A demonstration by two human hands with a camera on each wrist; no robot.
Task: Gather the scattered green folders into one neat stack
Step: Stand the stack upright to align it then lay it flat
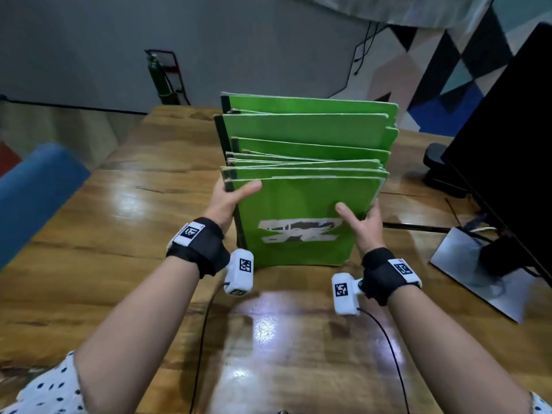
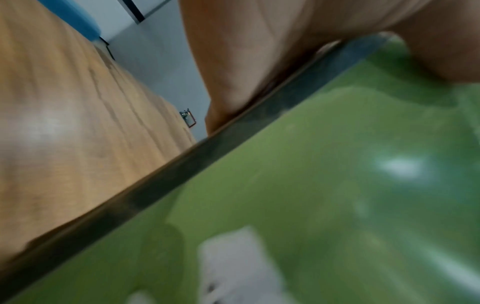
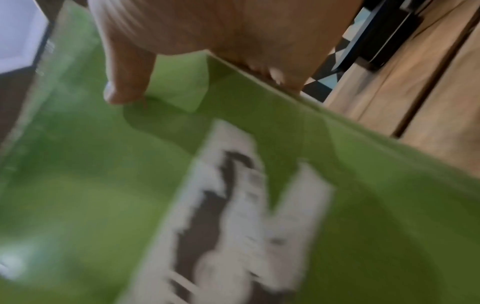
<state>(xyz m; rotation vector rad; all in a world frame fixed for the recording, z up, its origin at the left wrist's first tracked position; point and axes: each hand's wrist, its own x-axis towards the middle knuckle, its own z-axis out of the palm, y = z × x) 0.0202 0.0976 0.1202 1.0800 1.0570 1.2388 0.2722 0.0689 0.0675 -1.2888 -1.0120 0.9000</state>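
Several green folders (image 1: 304, 162) with dark spines stand upright on edge in one bundle on the wooden table (image 1: 119, 222), their top edges uneven. The nearest folder (image 1: 295, 210) carries a torn white label (image 1: 298, 231). My left hand (image 1: 230, 198) grips the bundle's left spine side, thumb across the front cover. My right hand (image 1: 363, 218) holds the right edge, thumb on the front and fingers behind. The left wrist view shows the front folder (image 2: 311, 195) and its dark spine (image 2: 182, 164) under my palm. In the right wrist view my thumb (image 3: 127, 82) presses the green cover (image 3: 91, 185).
A black monitor (image 1: 507, 138) on a silver stand (image 1: 478, 270) sits at the table's right, with cables near it. A blue chair back (image 1: 33, 192) is at the left. A green cylinder on a trolley (image 1: 161, 79) stands by the far wall.
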